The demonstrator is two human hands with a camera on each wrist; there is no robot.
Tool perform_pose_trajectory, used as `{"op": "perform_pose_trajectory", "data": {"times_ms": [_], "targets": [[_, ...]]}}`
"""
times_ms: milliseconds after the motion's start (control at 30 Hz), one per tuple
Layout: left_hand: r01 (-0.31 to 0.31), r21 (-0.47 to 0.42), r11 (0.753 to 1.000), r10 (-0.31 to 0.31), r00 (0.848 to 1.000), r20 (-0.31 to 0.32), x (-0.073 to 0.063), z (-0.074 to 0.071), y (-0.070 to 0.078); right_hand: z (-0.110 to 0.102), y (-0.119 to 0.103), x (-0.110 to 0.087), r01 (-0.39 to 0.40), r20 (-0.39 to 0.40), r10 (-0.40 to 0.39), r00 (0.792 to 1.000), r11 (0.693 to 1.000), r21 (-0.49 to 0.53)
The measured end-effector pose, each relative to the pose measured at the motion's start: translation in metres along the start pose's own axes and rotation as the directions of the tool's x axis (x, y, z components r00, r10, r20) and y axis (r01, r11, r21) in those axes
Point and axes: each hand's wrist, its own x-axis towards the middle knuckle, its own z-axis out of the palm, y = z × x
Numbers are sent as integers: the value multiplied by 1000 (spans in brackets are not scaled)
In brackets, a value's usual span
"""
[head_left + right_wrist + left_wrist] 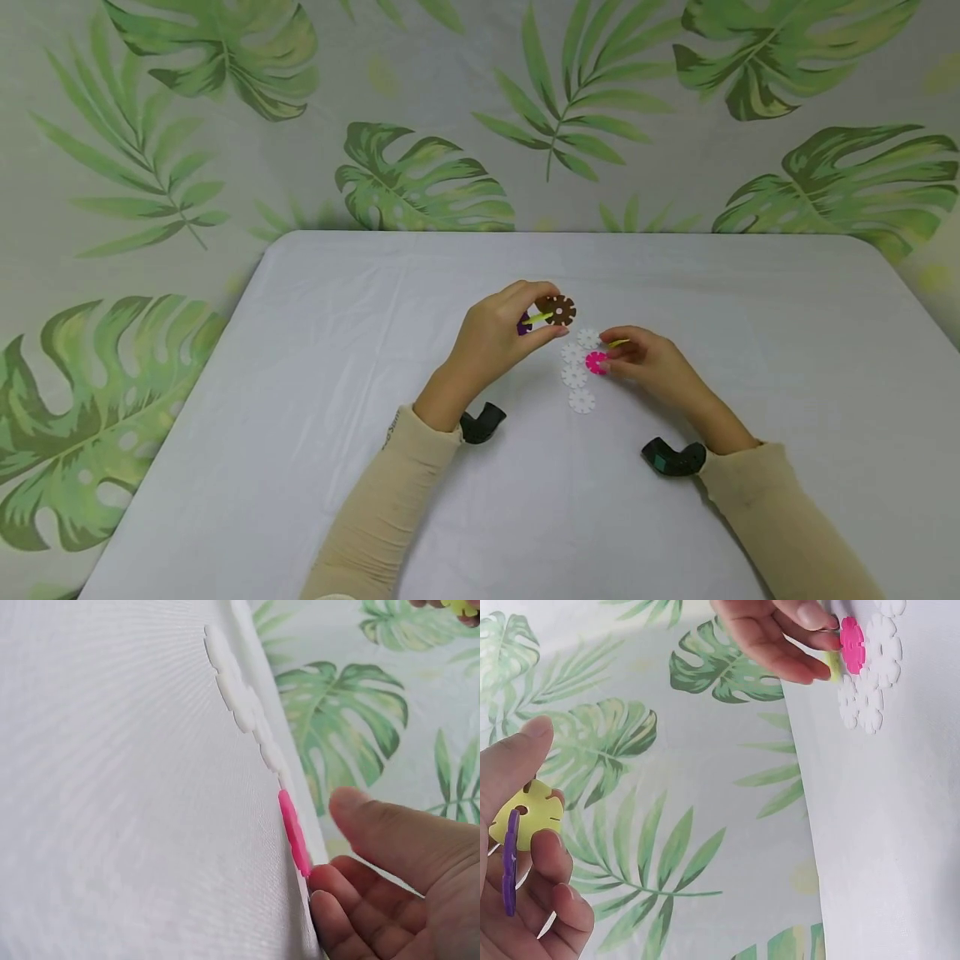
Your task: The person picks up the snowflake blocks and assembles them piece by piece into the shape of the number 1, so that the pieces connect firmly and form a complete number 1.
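Above the table my left hand [498, 325] pinches a small joined set of notched plastic discs. It is made of a brown disc [560, 311], a yellow disc [531, 819] and a purple disc [511, 862]. My right hand [654, 360] is low over the tabletop, its fingertips at the edge of a pink disc [596, 362]. In the right wrist view the thumb stands apart from that disc. Another yellow disc [618, 342] shows partly behind the right fingers. Several white discs [581, 401] lie flat between the hands, close to the pink one.
A white cloth covers the table [262, 400]. Behind it hangs a leaf-patterned cloth [420, 179]. Black wrist-worn devices [675, 458] stick out beside both sleeves, low over the table.
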Motion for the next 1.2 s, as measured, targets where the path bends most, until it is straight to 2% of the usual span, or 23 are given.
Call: {"op": "perform_pose_trajectory", "data": {"times_ms": [267,400,700,867,1067,1200], "targets": [[2,11,1000,-2,1000,2,0,-1,0,4,5,1,65,5,-65,998,989,-130],[0,16,1000,0,1000,-1,0,-1,0,5,4,1,61,14,-60,998,986,-153],[-6,-8,1000,6,1000,-2,-1,-1,0,1,-3,1,-10,62,13,998,999,-44],[-11,-8,1000,11,1000,0,-1,-1,-1,-6,-10,1,-45,46,45,998,999,-4],[-12,16,1000,12,1000,17,0,-1,-1,-20,-25,-2,10,-11,-9,1000,995,102],[-24,15,1000,24,1000,18,0,-1,-1,-26,-30,0,58,-68,-51,996,993,103]]}}
